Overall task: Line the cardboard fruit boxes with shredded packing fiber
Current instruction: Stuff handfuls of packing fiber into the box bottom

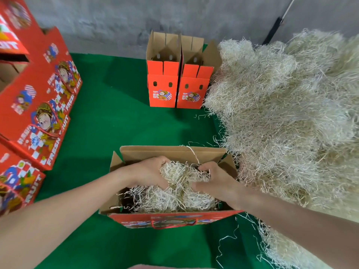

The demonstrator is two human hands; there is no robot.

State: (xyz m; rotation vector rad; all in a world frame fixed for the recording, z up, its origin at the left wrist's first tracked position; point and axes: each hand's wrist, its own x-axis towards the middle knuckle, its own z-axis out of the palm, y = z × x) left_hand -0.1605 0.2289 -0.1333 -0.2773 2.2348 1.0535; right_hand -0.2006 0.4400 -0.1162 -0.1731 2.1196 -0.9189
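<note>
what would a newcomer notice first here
The huge pale fiber heap filling the right side stands out first. In the near middle, the left hand and right hand grip a wad of fiber over the open box, which is partly filled. Printed red boxes are stacked on the left, and two empty boxes stand at the back on the green cloth.

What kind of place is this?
Probably a packing room for fruit gift boxes. Red printed boxes are stacked on the left, a heap of shredded fiber lies on the right, and the left hand and right hand hold a clump of fiber in an open box.
</note>
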